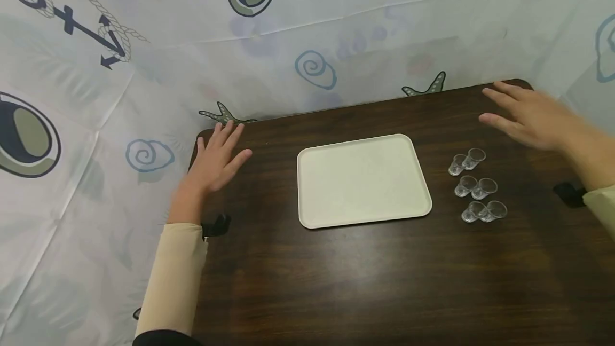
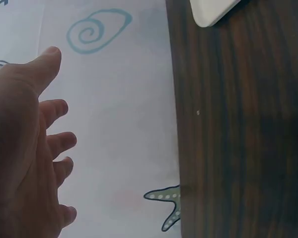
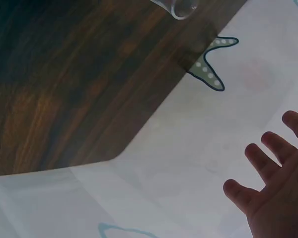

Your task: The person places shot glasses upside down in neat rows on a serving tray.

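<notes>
In the head view a white rectangular tray [image 1: 362, 180] lies bare on the dark wooden table. To its right stand several small clear glasses [image 1: 484, 188], grouped in three pairs. My left hand [image 1: 213, 162] hovers over the table's far left corner, fingers spread, holding nothing. Up at the far right corner, beyond the glasses, my right hand [image 1: 533, 116] is held out with its fingers extended and nothing in it. The left wrist view shows that hand [image 2: 30, 134] with a corner of the tray [image 2: 208, 12]. One glass rim [image 3: 184, 7] appears at the top of the right wrist view.
The dark wooden table [image 1: 355, 282] has rounded corners and fills the lower middle. A pale cloth [image 1: 269, 68] printed with anchors, shells and starfish hangs behind it and along the left side. Dark wrist straps with small black cameras [image 1: 218, 226] sit at both wrists.
</notes>
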{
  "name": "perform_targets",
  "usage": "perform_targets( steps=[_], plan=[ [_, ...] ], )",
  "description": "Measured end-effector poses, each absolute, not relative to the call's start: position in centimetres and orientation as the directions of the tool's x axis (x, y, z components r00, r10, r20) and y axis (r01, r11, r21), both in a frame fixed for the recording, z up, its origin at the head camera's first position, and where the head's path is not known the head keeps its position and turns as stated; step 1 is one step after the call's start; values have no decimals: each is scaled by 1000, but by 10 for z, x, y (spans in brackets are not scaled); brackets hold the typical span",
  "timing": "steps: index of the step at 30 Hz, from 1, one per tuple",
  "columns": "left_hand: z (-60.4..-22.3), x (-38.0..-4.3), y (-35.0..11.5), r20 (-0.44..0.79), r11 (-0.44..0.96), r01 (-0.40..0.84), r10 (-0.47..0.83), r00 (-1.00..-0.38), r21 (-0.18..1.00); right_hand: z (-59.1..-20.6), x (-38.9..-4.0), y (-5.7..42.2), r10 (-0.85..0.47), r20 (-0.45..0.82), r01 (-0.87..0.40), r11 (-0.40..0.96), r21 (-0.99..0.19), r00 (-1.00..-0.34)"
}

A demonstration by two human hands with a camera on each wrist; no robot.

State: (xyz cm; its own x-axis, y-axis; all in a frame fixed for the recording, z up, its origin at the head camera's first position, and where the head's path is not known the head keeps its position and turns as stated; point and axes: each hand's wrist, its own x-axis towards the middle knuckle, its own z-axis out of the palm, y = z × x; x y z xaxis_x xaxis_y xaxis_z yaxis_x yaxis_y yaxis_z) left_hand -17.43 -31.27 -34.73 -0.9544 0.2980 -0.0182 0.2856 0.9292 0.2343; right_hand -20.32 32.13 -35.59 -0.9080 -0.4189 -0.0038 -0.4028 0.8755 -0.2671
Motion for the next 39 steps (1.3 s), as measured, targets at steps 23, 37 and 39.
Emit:
perform_targets(
  steps=[23,37,39],
  plan=[
    [-447,-120,-273,-142,880,275,351,-926,386,-408,-190,327,-362,-288,-228,884,-408,-887],
    [-485,-92,-239,-95,841,275,356,-930,466,-437,-189,325,-381,-266,-212,840,-500,-885],
    [-488,-92,-237,-85,837,280,359,-929,470,-439,-189,323,-373,-265,-198,835,-513,-889]
  ],
)
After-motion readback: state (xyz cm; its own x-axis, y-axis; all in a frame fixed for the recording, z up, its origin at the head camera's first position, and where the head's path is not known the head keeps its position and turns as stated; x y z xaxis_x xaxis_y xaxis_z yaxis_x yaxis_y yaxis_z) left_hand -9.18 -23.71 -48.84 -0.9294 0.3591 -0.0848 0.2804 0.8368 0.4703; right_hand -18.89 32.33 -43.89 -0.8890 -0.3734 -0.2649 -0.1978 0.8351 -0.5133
